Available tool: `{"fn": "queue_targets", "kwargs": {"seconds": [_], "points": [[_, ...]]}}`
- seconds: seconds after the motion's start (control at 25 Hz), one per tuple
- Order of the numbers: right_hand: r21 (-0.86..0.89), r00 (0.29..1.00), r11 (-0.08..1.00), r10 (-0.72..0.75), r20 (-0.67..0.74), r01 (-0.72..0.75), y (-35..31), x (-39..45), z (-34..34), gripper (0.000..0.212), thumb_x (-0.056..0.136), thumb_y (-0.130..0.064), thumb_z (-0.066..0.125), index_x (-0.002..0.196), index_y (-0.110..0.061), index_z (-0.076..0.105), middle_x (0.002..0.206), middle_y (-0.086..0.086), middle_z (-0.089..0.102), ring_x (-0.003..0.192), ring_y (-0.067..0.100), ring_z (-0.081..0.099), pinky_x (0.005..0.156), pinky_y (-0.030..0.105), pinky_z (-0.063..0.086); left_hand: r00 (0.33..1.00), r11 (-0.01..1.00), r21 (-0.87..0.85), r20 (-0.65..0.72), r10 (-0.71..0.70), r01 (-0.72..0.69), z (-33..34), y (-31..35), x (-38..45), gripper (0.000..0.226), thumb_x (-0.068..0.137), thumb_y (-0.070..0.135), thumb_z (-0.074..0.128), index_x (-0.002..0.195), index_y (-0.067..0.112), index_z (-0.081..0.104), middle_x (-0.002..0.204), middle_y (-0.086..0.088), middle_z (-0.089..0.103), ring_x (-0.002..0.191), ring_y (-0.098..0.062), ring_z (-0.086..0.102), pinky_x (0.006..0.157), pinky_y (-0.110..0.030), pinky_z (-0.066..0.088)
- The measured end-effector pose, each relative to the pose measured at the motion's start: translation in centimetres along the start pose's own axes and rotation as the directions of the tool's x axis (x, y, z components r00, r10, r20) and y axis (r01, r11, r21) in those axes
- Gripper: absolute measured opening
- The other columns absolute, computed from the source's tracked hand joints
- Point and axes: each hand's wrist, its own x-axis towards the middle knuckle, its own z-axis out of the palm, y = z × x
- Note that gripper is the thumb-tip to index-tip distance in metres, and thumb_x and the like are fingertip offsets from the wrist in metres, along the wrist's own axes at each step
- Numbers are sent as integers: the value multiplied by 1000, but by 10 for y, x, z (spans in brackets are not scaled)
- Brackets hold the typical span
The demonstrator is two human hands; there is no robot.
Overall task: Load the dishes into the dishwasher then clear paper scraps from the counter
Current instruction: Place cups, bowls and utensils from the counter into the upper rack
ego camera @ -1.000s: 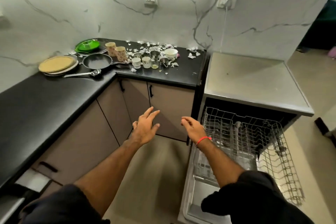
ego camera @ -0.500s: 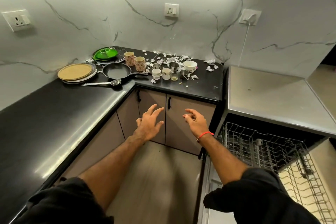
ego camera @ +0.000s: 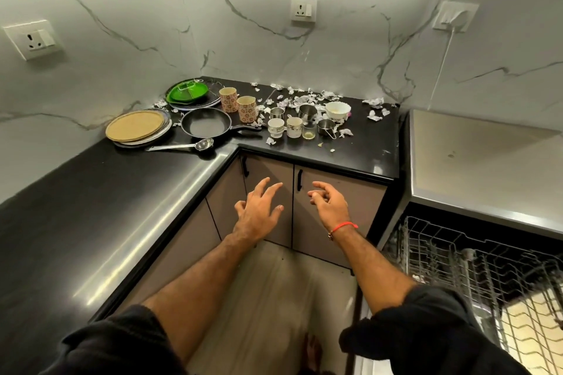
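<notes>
**Empty hands held out before a tabletop of dirty dishes**

Head view: Seen from above, looking down at two bare forearms stretched forward over the floor, in front of grey cabinet doors [ego camera: 268, 192]. Left hand [ego camera: 259, 210] empty, fingers spread and relaxed. Right hand [ego camera: 329, 204] empty too, fingers loosely bent, a red thread [ego camera: 344, 226] around the wrist. Neither touching anything.

Beyond them, on the far corner of the black L-shaped tabletop [ego camera: 91, 207], the dishes: a green plate [ego camera: 187, 91] on a stack at the back left, a tan plate [ego camera: 135, 125] topping a second stack nearer, a black frying pan [ego camera: 207, 126] beside it, a steel ladle [ego camera: 182, 146] lying in front of the pan. Right of the pan, two patterned mugs [ego camera: 237, 103], then a cluster of small cups and steel tumblers [ego camera: 294, 123], and a white bowl [ego camera: 337, 109]. Crumpled paper scraps [ego camera: 304, 99] scattered among and behind these, more near the right end.

At lower right, the dishwasher [ego camera: 475, 167], open, its wire rack [ego camera: 472, 265] pulled out, well apart from the dishes.
</notes>
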Motion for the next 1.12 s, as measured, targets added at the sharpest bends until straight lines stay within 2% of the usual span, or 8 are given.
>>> {"fn": "queue_targets", "kwargs": {"seconds": [0.28,0.48,0.68,0.8,0.92,1.0,1.08,1.12], "points": [[40,998,998,47,30,-49,18,115,23,27,89,-12,60,109,-28,67,86,2,73,87,21,70,91,41,56,996,996,32,25,-88,87,22,-23,103,61,97,36,60,151,42,32,164,7,18,145,-19,29,113,-54,23],[0,993,998,63,103,-64,13,204,8,29,92,-11,59,120,-17,63,101,2,70,96,22,68,84,28,55,993,993,38,47,-111,109,32,-15,197,61,96,36,61,150,41,33,164,7,18,145,-21,29,113,-57,22],[-81,973,989,141,181,-128,32,274,0,45,93,-17,58,137,-22,50,134,-1,57,122,16,54,105,38,46,984,986,15,65,-164,163,48,-8,267,61,96,36,61,150,40,34,164,6,19,145,-22,29,113,-61,22],[-109,961,983,169,217,-148,41,297,4,51,94,-18,58,142,-27,43,144,-4,49,129,16,49,110,42,41,981,983,38,62,-183,181,52,-14,300,61,96,34,62,150,39,34,165,4,16,146,-25,28,112,-65,21],[-168,936,971,213,281,-170,49,319,9,57,93,-20,61,144,-29,38,146,0,46,129,20,49,110,44,41,989,988,40,-2,-149,149,50,-23,343,67,94,33,65,152,37,31,166,1,10,147,-30,25,111,-70,21],[-309,890,941,251,380,-134,52,332,10,68,91,-24,65,149,-28,30,147,2,44,128,23,49,109,44,41,992,992,43,-41,-121,122,46,-33,374,72,93,37,66,153,37,27,166,0,9,148,-31,21,113,-69,20],[-448,877,894,239,417,-31,51,347,14,66,90,-27,67,147,-25,34,135,4,51,117,21,55,103,37,45,991,990,32,-21,-135,136,42,-49,405,80,90,46,67,155,38,21,166,-1,10,149,-32,16,114,-69,18],[-468,903,883,172,394,36,48,353,16,57,90,-26,67,140,-24,42,124,2,56,105,17,58,95,33,47,990,989,40,9,-141,140,42,-57,418,84,89,51,67,156,38,18,166,-2,11,149,-33,15,113,-68,17]]}}
